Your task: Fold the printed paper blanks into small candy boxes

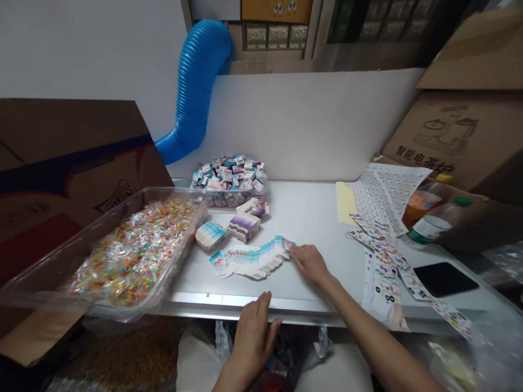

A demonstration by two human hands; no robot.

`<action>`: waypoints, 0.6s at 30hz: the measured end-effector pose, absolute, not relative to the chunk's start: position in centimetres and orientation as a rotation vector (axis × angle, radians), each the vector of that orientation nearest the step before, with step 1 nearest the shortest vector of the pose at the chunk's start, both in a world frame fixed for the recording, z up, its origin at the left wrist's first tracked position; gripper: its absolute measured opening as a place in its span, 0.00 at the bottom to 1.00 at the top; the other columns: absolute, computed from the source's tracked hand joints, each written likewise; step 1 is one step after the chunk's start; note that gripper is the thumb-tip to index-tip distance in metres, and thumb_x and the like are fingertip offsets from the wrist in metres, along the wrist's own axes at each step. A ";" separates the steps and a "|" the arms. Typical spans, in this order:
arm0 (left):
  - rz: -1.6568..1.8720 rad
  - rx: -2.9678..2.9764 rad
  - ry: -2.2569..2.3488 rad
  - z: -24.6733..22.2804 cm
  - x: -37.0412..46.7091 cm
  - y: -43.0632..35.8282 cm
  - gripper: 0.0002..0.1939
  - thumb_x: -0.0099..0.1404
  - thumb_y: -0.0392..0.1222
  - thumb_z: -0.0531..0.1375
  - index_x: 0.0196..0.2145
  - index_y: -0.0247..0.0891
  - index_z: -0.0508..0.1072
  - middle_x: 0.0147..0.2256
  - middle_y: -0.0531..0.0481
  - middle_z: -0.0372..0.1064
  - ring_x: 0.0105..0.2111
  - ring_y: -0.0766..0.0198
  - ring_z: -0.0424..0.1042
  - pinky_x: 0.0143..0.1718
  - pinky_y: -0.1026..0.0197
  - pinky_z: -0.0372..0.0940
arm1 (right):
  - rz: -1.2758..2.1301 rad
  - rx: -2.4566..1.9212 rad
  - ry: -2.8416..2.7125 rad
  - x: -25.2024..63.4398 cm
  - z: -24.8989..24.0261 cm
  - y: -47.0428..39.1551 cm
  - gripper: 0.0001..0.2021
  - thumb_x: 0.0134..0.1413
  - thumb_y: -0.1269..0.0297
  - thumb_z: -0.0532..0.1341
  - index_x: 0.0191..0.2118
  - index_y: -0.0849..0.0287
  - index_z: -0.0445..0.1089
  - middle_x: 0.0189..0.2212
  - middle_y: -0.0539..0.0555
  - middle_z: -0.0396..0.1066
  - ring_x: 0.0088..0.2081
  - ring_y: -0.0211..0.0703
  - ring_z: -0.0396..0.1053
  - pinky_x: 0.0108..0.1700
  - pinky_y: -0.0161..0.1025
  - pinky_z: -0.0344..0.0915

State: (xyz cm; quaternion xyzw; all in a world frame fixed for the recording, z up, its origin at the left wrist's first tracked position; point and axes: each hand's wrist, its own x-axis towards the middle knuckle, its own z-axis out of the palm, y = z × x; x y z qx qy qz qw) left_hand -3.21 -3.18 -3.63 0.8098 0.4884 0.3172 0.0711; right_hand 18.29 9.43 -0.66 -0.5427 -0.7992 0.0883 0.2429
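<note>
Carton row (pixel 253 261) | hands: right (pixel 310 263) touching end | left (pixel 254 329) apart, pointing forward

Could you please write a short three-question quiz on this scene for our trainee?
1. Which hand is at the end of the fanned row of printed pieces?
2. What colour is the cap on the bottle nearest the flat black object: (a) red, (b) green or (c) white?
3. True or false: the left hand is gripping a cardboard box.
Key: 1. The right hand. 2. b. 3. False; it appears empty.
</note>
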 end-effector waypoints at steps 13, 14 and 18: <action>0.956 2.499 1.504 -0.7 -2.0 0.1 0.30 0.57 0.29 0.54 0.57 0.31 0.52 0.54 0.36 0.60 0.54 0.49 0.60 0.55 0.41 0.57 | 1.330 -1.249 -1.630 14.3 3.5 2.6 0.08 0.50 0.61 0.59 0.26 0.60 0.64 0.18 0.44 0.58 0.21 0.33 0.54 0.23 0.31 0.49; 0.930 2.503 1.507 -0.8 -2.1 0.0 0.29 0.56 0.28 0.53 0.57 0.31 0.53 0.54 0.36 0.60 0.54 0.49 0.60 0.55 0.40 0.57 | 1.331 -1.253 -1.646 14.4 3.3 2.7 0.08 0.49 0.62 0.59 0.25 0.60 0.64 0.17 0.44 0.56 0.21 0.32 0.53 0.23 0.31 0.48; 0.859 2.542 1.482 -0.8 -2.6 -0.3 0.30 0.53 0.26 0.51 0.55 0.31 0.54 0.55 0.36 0.60 0.54 0.49 0.60 0.55 0.39 0.57 | 1.382 -1.205 -1.734 14.6 2.8 3.2 0.04 0.48 0.66 0.59 0.27 0.60 0.66 0.18 0.44 0.59 0.21 0.32 0.54 0.24 0.31 0.51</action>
